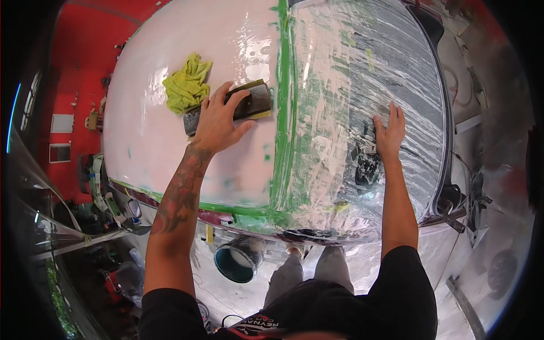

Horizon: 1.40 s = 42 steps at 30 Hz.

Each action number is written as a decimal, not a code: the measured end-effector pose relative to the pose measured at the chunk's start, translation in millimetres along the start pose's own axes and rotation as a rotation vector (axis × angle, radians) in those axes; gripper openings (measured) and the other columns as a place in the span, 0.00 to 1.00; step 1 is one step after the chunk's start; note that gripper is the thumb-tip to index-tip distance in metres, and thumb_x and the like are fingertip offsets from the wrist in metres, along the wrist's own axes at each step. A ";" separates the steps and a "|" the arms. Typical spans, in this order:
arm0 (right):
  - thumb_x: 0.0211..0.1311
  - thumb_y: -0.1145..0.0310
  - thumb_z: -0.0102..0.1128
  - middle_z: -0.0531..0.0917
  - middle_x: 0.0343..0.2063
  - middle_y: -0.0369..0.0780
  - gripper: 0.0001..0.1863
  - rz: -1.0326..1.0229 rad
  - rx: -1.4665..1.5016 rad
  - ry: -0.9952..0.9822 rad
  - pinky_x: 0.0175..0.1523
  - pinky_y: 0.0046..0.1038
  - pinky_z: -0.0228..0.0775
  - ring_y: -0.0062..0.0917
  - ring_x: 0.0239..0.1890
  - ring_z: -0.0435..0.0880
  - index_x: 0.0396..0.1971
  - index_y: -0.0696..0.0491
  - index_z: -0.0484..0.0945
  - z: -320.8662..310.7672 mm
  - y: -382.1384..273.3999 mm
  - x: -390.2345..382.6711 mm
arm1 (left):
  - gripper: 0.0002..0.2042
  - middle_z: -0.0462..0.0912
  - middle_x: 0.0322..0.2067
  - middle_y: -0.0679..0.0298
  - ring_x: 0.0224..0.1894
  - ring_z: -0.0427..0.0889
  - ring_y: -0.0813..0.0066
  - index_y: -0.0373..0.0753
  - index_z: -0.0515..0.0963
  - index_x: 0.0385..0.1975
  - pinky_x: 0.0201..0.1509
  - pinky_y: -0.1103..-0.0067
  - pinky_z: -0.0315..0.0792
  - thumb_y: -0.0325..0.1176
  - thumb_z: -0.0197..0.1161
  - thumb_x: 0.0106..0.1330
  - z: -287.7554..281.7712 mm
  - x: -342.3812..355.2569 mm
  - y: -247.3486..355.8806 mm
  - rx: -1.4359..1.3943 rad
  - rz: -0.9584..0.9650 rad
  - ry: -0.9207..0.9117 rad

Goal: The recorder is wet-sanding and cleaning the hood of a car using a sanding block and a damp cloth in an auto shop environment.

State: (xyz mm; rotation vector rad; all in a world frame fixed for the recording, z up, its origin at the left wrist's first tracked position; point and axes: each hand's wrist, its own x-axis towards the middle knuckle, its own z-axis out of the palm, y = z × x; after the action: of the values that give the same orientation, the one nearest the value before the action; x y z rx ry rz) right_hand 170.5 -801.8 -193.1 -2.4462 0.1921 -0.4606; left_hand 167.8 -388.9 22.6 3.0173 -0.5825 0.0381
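My left hand (220, 120) lies over a long dark sanding block (253, 101) and holds it against a wet, pinkish-white car body panel (153, 153). A yellowish edge of sandpaper shows beneath the block. Just beyond and left of it, a crumpled yellow-green cloth (188, 84) rests on the panel. My right hand (391, 135) touches a grey, wrinkled surface streaked with white slurry (419, 96); its fingers are stretched out and it holds nothing. Between the two areas runs a band of green masking tape (282, 124), smeared with pale residue in places.
A dark bucket (238, 262) with a teal inside stands on the floor below the panel's near edge, beside my legs. Green tape (249, 212) also follows that edge. To the left are a red wall (79, 51), clear plastic sheeting and clutter. A metal bar (466, 306) lies at lower right.
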 end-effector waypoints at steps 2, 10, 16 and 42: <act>0.71 0.44 0.54 0.60 0.71 0.52 0.36 -0.014 0.005 -0.044 0.73 0.50 0.46 0.49 0.72 0.58 0.73 0.47 0.62 1.4 -11.4 -0.3 | 0.32 0.69 0.61 0.54 0.61 0.70 0.50 0.50 0.70 0.66 0.67 0.61 0.63 0.29 0.68 0.59 5.6 1.3 -1.8 -0.017 0.021 0.084; 0.73 0.44 0.51 0.61 0.70 0.50 0.35 0.020 -0.009 -0.072 0.74 0.49 0.45 0.45 0.71 0.60 0.72 0.49 0.63 -4.9 -0.9 -1.2 | 0.31 0.72 0.59 0.55 0.60 0.69 0.50 0.48 0.76 0.62 0.66 0.58 0.63 0.27 0.69 0.53 15.5 -81.4 18.8 -0.165 0.097 0.034; 0.73 0.44 0.50 0.62 0.69 0.48 0.34 0.007 -0.091 -0.072 0.72 0.49 0.47 0.44 0.70 0.61 0.71 0.48 0.65 -5.9 -14.0 1.5 | 0.25 0.76 0.57 0.51 0.57 0.74 0.49 0.46 0.77 0.62 0.63 0.62 0.68 0.35 0.69 0.62 16.5 85.2 -49.6 -0.053 0.079 0.231; 0.71 0.51 0.56 0.65 0.67 0.44 0.30 0.074 -0.059 -0.094 0.71 0.47 0.50 0.41 0.69 0.63 0.69 0.44 0.67 -17.7 -7.1 2.6 | 0.29 0.69 0.51 0.36 0.53 0.69 0.40 0.38 0.65 0.70 0.60 0.54 0.66 0.38 0.59 0.69 56.6 3.5 62.5 0.214 -0.232 0.151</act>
State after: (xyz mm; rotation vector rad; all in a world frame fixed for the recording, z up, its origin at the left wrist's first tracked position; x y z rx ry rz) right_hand 166.4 -806.8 -175.0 -2.5025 0.2588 -0.3108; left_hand 148.3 -452.2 -29.8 3.2268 -0.2261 0.3334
